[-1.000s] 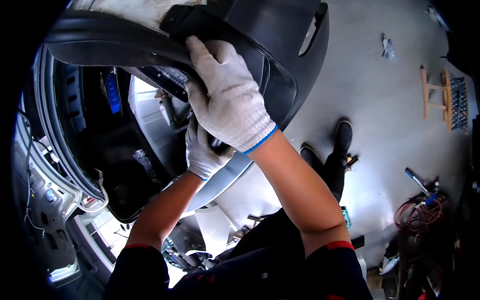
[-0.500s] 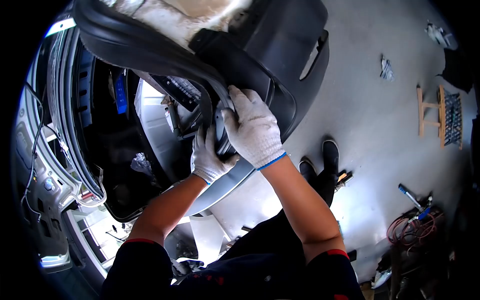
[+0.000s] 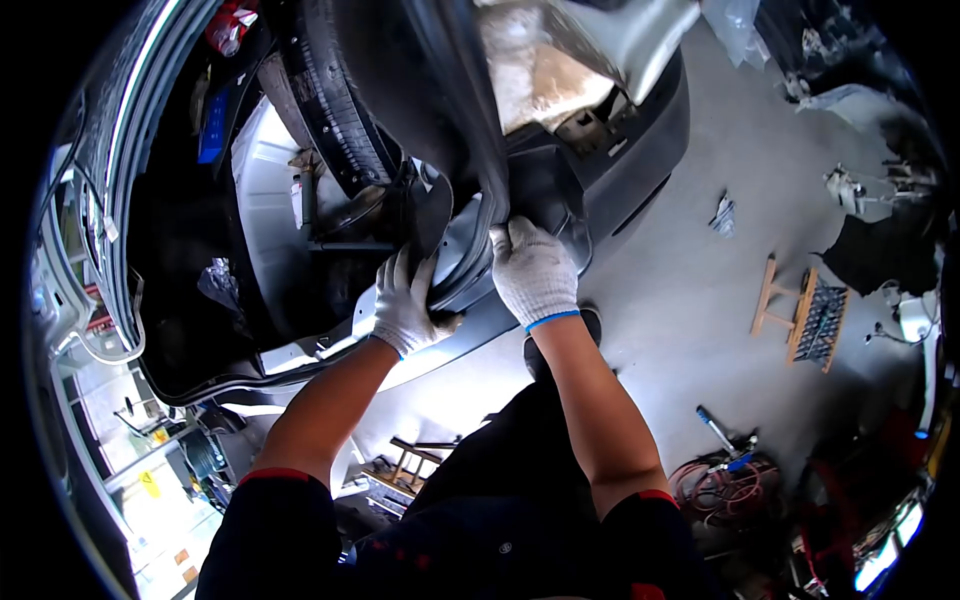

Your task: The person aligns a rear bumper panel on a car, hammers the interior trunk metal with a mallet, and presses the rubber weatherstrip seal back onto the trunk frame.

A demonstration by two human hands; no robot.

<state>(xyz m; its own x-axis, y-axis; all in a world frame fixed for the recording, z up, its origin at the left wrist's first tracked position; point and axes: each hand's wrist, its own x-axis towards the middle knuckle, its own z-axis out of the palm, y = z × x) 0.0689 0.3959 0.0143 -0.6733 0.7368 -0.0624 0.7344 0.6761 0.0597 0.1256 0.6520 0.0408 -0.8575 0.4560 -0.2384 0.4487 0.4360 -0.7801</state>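
Note:
Both hands wear white knit gloves at the edge of a car's open luggage bay. My right hand (image 3: 535,270) is closed on a black rubber door seal (image 3: 487,212) at the bend of the opening; its fingertips are partly hidden. Lower down to the left, my left hand (image 3: 405,312) straddles the same edge, fingers on the inner side and thumb outside, with the seal between them. Grey painted body metal (image 3: 462,238) shows between the hands. A dark trim flap (image 3: 432,215) hangs just above my left hand.
Inside the bay are a blue object (image 3: 212,128) and crumpled clear plastic (image 3: 218,282). The black bumper (image 3: 640,150) juts out at upper right. On the floor lie a wooden-framed stool (image 3: 800,315), a coiled red hose (image 3: 722,490) and a crumpled cloth (image 3: 723,213).
The view has turned and shifted, showing more of the bay and floor. My right hand sits lower on the seal relative to the bend, and both hands remain on the edge.

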